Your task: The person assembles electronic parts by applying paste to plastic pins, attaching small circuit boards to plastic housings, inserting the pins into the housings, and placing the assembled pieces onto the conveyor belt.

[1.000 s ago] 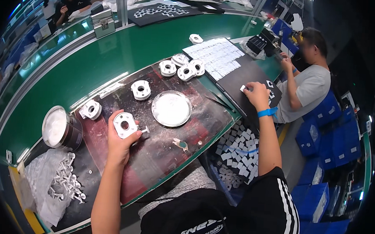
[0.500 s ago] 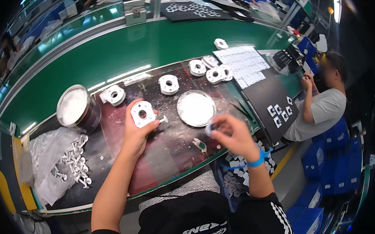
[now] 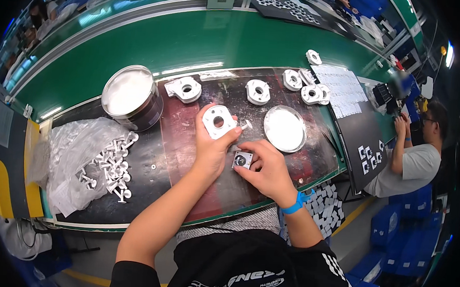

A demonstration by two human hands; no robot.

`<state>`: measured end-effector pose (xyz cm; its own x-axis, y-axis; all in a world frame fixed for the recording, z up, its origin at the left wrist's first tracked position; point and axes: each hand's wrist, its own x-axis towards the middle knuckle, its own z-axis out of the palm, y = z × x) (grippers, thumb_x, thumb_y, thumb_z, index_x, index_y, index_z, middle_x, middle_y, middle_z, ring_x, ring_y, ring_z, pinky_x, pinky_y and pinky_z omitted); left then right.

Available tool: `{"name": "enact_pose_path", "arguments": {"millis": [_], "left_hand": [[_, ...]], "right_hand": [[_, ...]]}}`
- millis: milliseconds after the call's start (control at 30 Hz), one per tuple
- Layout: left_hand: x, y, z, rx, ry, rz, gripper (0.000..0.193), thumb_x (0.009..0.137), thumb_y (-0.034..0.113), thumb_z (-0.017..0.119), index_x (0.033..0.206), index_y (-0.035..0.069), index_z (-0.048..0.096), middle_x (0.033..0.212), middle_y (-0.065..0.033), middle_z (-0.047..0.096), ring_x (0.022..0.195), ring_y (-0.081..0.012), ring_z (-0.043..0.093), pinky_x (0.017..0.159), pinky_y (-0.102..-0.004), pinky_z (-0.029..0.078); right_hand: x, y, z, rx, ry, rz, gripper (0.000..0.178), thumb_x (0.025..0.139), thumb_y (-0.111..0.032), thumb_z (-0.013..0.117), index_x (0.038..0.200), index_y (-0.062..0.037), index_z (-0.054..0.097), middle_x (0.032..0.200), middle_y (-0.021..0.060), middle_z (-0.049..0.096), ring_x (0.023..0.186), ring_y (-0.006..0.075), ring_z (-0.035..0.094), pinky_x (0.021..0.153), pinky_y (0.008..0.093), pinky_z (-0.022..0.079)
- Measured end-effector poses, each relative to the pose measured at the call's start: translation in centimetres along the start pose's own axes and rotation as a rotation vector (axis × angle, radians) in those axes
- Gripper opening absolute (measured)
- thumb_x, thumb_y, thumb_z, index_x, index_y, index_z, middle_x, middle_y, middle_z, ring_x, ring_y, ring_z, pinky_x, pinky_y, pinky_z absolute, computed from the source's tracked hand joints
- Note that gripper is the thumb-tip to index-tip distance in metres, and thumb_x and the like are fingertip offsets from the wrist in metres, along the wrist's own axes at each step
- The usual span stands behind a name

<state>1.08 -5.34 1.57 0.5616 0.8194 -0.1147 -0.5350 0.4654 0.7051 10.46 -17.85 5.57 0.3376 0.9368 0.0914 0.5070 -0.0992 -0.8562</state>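
My left hand is closed round a white ring-shaped housing with a round hole through its middle, tilted up off the table. A small white mushroom-headed pin sticks out by that hand's thumb. Just below and to the right, my right hand pinches a small square plate with a dark round centre between thumb and fingers. The two hands are close together, and a gap shows between the plate and the housing. A blue band circles my right wrist.
A large tin and a round white-filled lid stand on the dark table. Several white housings sit along its far side. At left lies a plastic bag with loose white pins. A person works at right beside a black board.
My right hand has come in from the right of the lid to beside my left hand, and the square plate now shows clearly. The whole view has shifted; my left hand still holds the housing.
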Motion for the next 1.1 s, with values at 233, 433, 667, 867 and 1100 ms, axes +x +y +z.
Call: {"name": "enact_pose_path", "arguments": {"millis": [233, 433, 667, 867, 1100], "left_hand": [[0.4, -0.3, -0.3, -0.083, 0.023, -0.017, 0.074, 0.077, -0.013, 0.069, 0.136, 0.013, 0.032, 0.116, -0.0150, 0.055, 0.102, -0.0202, 0.060, 0.083, -0.0322, 0.056], [0.4, -0.1, -0.5, -0.127, 0.041, -0.042, 0.074, 0.078, -0.012, 0.068, 0.136, 0.016, 0.032, 0.117, -0.0145, 0.055, 0.099, -0.0204, 0.060, 0.082, -0.0322, 0.056], [0.4, 0.0, -0.4, -0.190, 0.066, -0.122, 0.074, 0.078, -0.011, 0.069, 0.135, 0.020, 0.033, 0.118, -0.0122, 0.056, 0.096, -0.0186, 0.061, 0.076, -0.0301, 0.054], [0.7, 0.3, -0.7, 0.149, -0.005, 0.010, 0.073, 0.071, -0.008, 0.073, 0.131, 0.012, 0.038, 0.107, -0.0081, 0.058, 0.098, -0.0167, 0.060, 0.077, -0.0317, 0.054], [-0.2, 0.7, 0.1, 0.648, -0.189, 0.240, 0.068, 0.069, -0.003, 0.074, 0.129, 0.008, 0.043, 0.107, -0.0067, 0.059, 0.099, -0.0167, 0.060, 0.086, -0.0307, 0.050]], "right_hand": [[0.8, 0.2, 1.6, 0.251, -0.049, 0.080, 0.049, 0.072, 0.007, 0.076, 0.117, 0.0035, 0.058, 0.109, 0.0071, 0.056, 0.092, 0.0127, 0.061, 0.076, 0.0232, 0.054], [0.8, 1.4, 2.2, 0.494, -0.066, 0.109, 0.055, 0.075, 0.012, 0.073, 0.125, 0.0049, 0.052, 0.117, 0.0104, 0.058, 0.101, 0.0159, 0.062, 0.082, 0.0259, 0.054], [0.6, 2.2, 1.3, 0.564, -0.110, 0.141, 0.055, 0.075, 0.011, 0.073, 0.125, 0.0044, 0.052, 0.113, 0.0110, 0.060, 0.103, 0.0161, 0.061, 0.084, 0.0272, 0.054], [0.1, 0.6, -0.7, 0.768, -0.011, -0.008, 0.053, 0.080, 0.010, 0.069, 0.128, 0.0056, 0.048, 0.122, 0.0152, 0.059, 0.111, 0.0196, 0.059, 0.093, 0.0315, 0.051], [2.9, -1.9, -3.9, 0.064, 0.084, -0.196, 0.062, 0.071, -0.001, 0.080, 0.127, -0.0010, 0.054, 0.118, 0.0121, 0.062, 0.099, 0.0173, 0.062, 0.072, 0.0269, 0.051]]}}
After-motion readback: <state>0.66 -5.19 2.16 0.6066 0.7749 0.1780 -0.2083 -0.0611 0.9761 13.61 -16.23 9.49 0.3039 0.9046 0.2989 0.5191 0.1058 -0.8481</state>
